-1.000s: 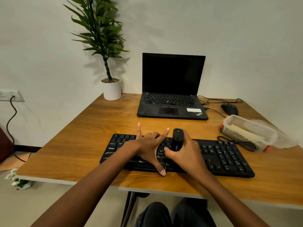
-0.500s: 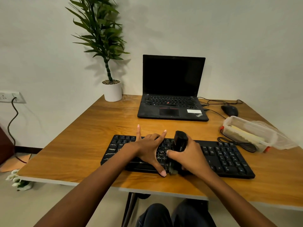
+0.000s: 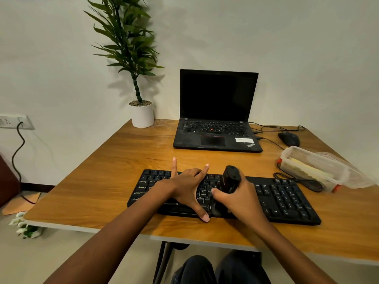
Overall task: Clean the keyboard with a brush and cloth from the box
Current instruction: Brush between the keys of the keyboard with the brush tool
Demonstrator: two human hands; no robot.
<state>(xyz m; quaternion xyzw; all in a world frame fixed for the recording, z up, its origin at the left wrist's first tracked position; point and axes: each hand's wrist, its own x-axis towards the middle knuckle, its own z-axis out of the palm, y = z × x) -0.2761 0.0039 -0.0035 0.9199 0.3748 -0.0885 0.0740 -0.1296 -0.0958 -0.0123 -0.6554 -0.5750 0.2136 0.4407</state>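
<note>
Our left hand (image 3: 187,187) rests on the keyboard (image 3: 287,199), fingers spread wide. Our right hand (image 3: 243,201) curls tightly around the black brush (image 3: 230,180), held upright over the keys.

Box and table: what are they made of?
Box: looks like clear, slightly cloudy plastic; its contents show through the wall. Table: wood or a wood-look top, with brown grain lines and a soft shine; cannot tell which.
</note>
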